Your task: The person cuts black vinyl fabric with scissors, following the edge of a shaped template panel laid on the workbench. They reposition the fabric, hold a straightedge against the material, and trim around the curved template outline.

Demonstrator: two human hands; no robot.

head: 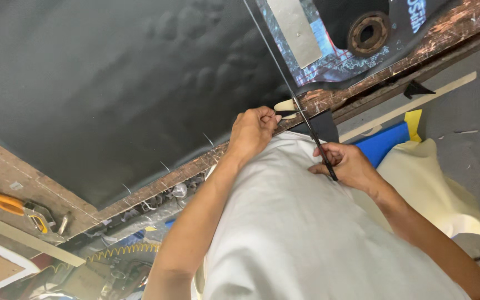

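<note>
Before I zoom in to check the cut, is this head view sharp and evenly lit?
Head view: soft daylight, no hard shadows; dull sheen on the rumpled dark sheet; the left hand and right hand are fairly sharp; the thin black strip blurs toward the top; wide-angle tilt skews the workbench edge.

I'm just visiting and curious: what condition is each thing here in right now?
Left hand: closed, pinching the sheet's edge.
Right hand: closed around the black strip.
Black strip: pulled straight, running across the bench.
Dark sheet: spread flat, slightly rippled.
Cream sheet: lying crumpled on the floor.
Orange tool: lying unused on the bench.
</note>
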